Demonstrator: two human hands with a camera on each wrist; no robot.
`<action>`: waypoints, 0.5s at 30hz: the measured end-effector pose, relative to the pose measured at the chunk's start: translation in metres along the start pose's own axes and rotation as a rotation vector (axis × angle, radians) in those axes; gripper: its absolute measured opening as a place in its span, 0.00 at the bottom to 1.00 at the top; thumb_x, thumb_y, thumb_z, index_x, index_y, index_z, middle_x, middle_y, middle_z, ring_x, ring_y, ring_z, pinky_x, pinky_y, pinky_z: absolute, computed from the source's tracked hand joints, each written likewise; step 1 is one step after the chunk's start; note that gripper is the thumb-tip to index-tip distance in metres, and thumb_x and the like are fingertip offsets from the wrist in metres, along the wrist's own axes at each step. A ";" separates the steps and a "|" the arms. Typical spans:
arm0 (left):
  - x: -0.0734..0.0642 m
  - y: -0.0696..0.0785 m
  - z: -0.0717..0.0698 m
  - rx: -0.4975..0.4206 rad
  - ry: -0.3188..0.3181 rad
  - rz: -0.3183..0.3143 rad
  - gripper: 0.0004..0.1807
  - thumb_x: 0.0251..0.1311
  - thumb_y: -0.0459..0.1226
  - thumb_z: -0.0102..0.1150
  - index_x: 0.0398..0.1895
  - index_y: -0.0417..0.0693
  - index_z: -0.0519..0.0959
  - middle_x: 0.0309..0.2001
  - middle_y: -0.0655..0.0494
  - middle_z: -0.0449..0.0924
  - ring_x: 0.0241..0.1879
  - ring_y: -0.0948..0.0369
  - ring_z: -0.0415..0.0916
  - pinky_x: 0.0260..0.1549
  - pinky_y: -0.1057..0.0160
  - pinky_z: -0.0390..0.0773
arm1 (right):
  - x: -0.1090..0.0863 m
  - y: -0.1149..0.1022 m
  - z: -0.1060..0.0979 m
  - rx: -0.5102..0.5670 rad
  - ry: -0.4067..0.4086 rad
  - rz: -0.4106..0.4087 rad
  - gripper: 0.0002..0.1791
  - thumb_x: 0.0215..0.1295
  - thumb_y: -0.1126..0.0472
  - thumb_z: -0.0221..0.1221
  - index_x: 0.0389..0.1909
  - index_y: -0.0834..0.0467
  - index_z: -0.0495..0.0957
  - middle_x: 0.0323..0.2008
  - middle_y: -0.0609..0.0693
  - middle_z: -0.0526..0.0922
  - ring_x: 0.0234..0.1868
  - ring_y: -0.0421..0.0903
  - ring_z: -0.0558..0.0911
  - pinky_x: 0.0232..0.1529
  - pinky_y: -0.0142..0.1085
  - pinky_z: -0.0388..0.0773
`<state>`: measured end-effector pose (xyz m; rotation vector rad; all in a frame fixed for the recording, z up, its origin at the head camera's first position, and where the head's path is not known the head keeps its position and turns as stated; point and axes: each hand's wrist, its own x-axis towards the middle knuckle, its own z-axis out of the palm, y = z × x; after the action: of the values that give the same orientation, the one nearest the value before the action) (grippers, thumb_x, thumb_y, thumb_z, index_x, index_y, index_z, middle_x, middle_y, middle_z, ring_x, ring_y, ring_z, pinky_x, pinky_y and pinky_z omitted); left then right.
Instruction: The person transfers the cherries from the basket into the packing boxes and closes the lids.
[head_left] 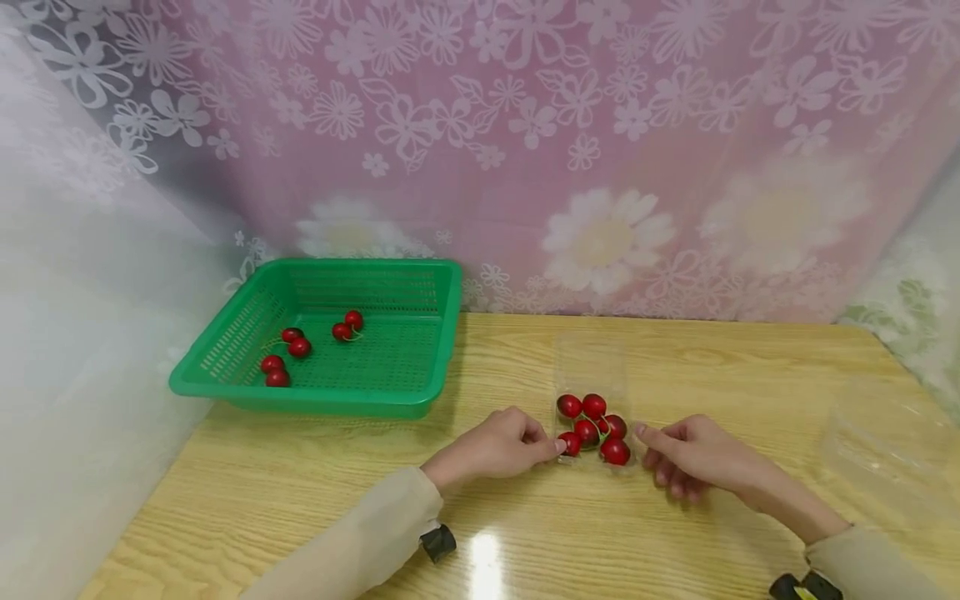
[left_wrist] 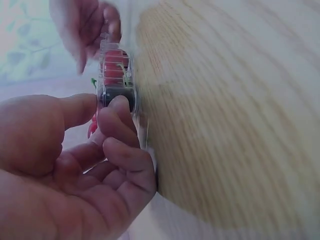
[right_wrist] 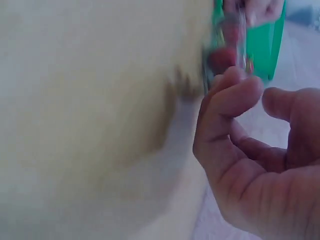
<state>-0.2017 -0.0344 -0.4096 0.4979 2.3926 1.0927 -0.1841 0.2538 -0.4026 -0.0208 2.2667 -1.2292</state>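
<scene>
A small clear plastic clamshell box [head_left: 628,460] lies on the table with its clear lid [head_left: 590,362] folded back away from me. Several red cherries [head_left: 586,433] with green stems fill it. At the box's near left corner my left hand [head_left: 498,446] pinches the edge; the left wrist view shows thumb and forefinger on either side of the clear wall [left_wrist: 116,75]. My right hand [head_left: 697,454] hovers by the right side, fingers loosely curled. In the right wrist view a gap separates its thumb [right_wrist: 280,104] and forefinger, with nothing between them.
A green plastic basket [head_left: 442,350] stands at the back left, with several cherries [head_left: 298,347] in it. Another clear plastic container [head_left: 885,442] is on the table at the far right. A flowered curtain [head_left: 487,167] hangs behind the wooden table [head_left: 337,467].
</scene>
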 end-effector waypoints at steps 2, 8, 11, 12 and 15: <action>-0.001 0.000 -0.001 -0.017 -0.010 -0.007 0.21 0.70 0.50 0.61 0.23 0.49 0.85 0.17 0.63 0.70 0.20 0.66 0.62 0.22 0.68 0.63 | 0.009 -0.005 -0.013 -0.005 0.050 -0.016 0.37 0.79 0.36 0.46 0.49 0.70 0.79 0.29 0.50 0.84 0.26 0.41 0.83 0.28 0.35 0.83; -0.001 -0.001 -0.001 -0.033 -0.026 -0.021 0.15 0.67 0.48 0.66 0.28 0.49 0.87 0.23 0.60 0.79 0.25 0.66 0.69 0.25 0.69 0.69 | 0.046 -0.015 -0.042 0.178 0.115 -0.107 0.45 0.81 0.39 0.42 0.70 0.81 0.56 0.55 0.65 0.82 0.43 0.37 0.86 0.48 0.35 0.86; -0.001 0.000 0.000 -0.062 -0.034 -0.032 0.13 0.66 0.45 0.68 0.29 0.47 0.87 0.25 0.59 0.83 0.25 0.66 0.72 0.25 0.69 0.71 | 0.059 -0.019 -0.045 0.316 0.085 -0.099 0.47 0.81 0.40 0.42 0.73 0.82 0.49 0.57 0.62 0.80 0.45 0.36 0.86 0.51 0.34 0.85; 0.000 0.000 0.000 -0.082 -0.038 -0.032 0.12 0.66 0.43 0.68 0.30 0.46 0.88 0.26 0.59 0.84 0.25 0.66 0.72 0.25 0.70 0.71 | 0.062 -0.021 -0.045 0.347 0.072 -0.089 0.46 0.81 0.41 0.41 0.74 0.81 0.47 0.58 0.62 0.79 0.46 0.36 0.86 0.52 0.34 0.85; 0.000 -0.001 0.000 -0.139 -0.054 -0.034 0.09 0.66 0.39 0.68 0.31 0.43 0.88 0.27 0.57 0.85 0.23 0.66 0.72 0.23 0.71 0.70 | 0.070 -0.026 -0.044 0.427 0.036 -0.067 0.46 0.81 0.41 0.40 0.75 0.79 0.46 0.64 0.69 0.76 0.48 0.37 0.86 0.55 0.35 0.84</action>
<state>-0.2018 -0.0344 -0.4104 0.4310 2.2514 1.2053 -0.2710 0.2541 -0.3960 0.0861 2.0016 -1.7364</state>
